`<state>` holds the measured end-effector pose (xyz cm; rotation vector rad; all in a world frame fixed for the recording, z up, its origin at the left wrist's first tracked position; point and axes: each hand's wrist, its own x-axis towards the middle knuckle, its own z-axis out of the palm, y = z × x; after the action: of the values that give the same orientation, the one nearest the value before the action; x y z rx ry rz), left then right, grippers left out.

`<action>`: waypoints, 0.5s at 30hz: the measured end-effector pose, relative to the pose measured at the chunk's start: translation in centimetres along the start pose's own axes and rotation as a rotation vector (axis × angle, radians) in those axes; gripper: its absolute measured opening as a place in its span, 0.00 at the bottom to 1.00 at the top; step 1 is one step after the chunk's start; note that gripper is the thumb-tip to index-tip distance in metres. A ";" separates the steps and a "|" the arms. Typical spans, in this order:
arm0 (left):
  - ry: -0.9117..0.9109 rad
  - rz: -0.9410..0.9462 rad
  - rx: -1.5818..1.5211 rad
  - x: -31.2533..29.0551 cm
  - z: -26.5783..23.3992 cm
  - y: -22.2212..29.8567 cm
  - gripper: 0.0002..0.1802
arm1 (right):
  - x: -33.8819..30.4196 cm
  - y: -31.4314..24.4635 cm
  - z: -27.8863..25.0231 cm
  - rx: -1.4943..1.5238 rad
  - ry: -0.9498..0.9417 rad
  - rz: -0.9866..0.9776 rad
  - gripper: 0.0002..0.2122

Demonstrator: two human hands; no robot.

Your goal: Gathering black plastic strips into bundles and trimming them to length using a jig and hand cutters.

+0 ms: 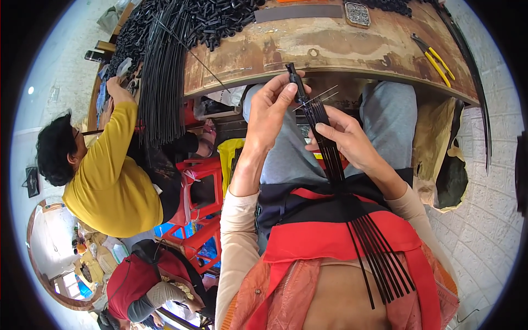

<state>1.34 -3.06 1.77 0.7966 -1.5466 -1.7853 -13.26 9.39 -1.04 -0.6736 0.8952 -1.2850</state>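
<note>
- The left hand (268,107) pinches a black cylindrical piece (295,81) between thumb and fingers, above the lap and near the front edge of the workbench (330,49).
- The right hand (350,137) grips a bundle of thin black rods (329,146), thumb in front, the other fingers partly hidden.
- The bundle meets the piece's lower end; its far ends fan out over a red apron (330,242) (the middle stretch blurs into black cloth).
- Thin wires (330,89) stick out sideways near that meeting point.
- On the workbench lie yellow-handled pliers (437,63) at right and a heap of small black tubes (217,25) at left.
- A co-worker in a yellow top (113,192) sits at left, one arm reaching forward.
</note>
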 end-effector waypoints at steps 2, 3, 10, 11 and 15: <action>-0.039 0.008 0.005 0.1 -0.3 -0.3 0.21 | 0.1 0.2 -0.1 0.033 -0.027 -0.008 0.17; -0.042 0.007 0.005 0.2 -0.4 -0.4 0.21 | 0.1 0.1 -0.3 0.034 -0.024 -0.009 0.17; -0.162 -0.029 -0.132 0.4 -0.6 -0.7 0.22 | 0.1 0.3 -1.0 0.093 -0.064 0.013 0.18; -0.179 -0.025 -0.162 0.3 -0.5 -0.7 0.22 | 0.0 0.3 -1.0 0.088 -0.066 0.014 0.18; -0.168 -0.019 -0.179 0.1 -0.2 -0.8 0.22 | -0.1 0.4 -0.9 0.076 -0.062 -0.016 0.18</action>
<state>1.36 -3.13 0.94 0.5898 -1.4605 -2.0161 -13.87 9.59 -1.80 -0.6576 0.7882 -1.2991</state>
